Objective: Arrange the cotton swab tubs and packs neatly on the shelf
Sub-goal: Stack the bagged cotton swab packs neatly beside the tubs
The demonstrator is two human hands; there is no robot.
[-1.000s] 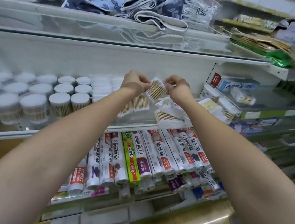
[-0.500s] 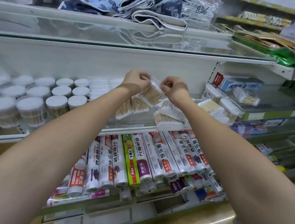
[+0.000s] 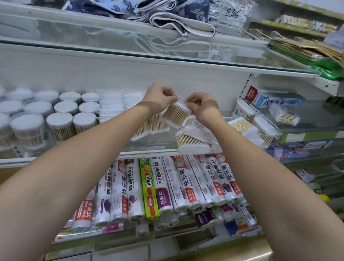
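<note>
1. While both hands are meeting at centre frame, the left hand [image 3: 159,96] and right hand [image 3: 202,106] are pinching one cotton swab pack [image 3: 176,114] above the glass shelf [image 3: 153,148].
2. Tubs [image 3: 38,114] at left are already standing in rows; loose packs [image 3: 191,142] below the hands are apparently still awaiting tidying.
3. Plastic-wrap rolls [image 3: 159,189] are filling the lower shelf; folded cloths [image 3: 170,8] are lying above.

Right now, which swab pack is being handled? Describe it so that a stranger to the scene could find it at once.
Find the glass shelf carrying white-lidded tubs, above the plastic wrap rolls. At its middle, the left hand and right hand meet. The clear swab pack hangs pinched by its top edge, the only pack lifted off the shelf.
</note>
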